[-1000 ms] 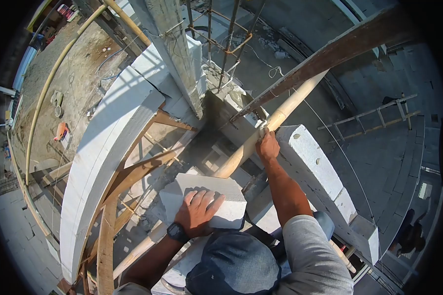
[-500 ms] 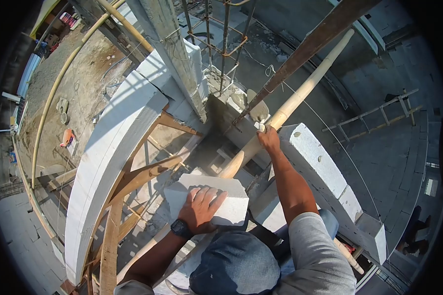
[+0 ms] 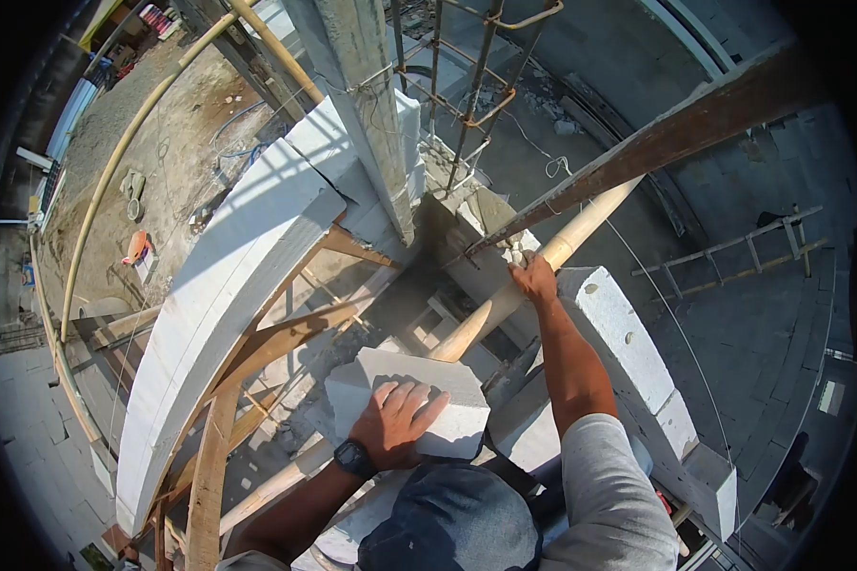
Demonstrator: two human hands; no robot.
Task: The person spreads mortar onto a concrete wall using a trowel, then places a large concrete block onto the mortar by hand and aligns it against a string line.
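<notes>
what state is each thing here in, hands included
white block: partly shaded
left hand: open, laid on white block
right hand: curled, grip unclear
bamboo pole: slanting
curved white wall: partly shaded
rebar: exposed
ladder: lying or leaning, cannot tell
watch: strapped on
cap: worn

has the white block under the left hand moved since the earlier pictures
No, not visibly. Against the bamboo pole, the white block keeps its place, its upper edge still beside the pole's lower end; only the camera's view has shifted.
</notes>
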